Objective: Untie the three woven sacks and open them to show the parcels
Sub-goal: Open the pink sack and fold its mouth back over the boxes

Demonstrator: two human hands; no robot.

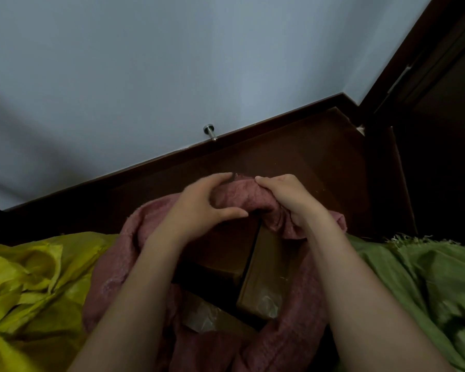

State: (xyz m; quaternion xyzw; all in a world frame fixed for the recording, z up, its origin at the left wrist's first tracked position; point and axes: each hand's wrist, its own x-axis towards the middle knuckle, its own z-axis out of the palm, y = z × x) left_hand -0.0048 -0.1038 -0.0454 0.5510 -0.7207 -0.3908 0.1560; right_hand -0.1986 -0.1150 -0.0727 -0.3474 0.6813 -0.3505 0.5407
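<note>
A pink woven sack [124,264] stands open in the middle, its far rim rolled outward. My right hand [287,200] grips that far rim on the right. My left hand [204,205] rests on the same rim, fingers spread and curled over the fabric. Inside the sack lie brown cardboard parcels [263,269], one with clear tape on it. A yellow sack [30,285] lies at the left with its neck bunched and knotted. A green sack [419,285] lies at the right, frayed along its top edge; whether it is tied is hidden.
Dark wooden floor [306,157] runs to a dark skirting board under a pale wall. A metal door stop [210,131] sticks out of the wall low down. A dark wooden door [446,108] and its frame stand at the right.
</note>
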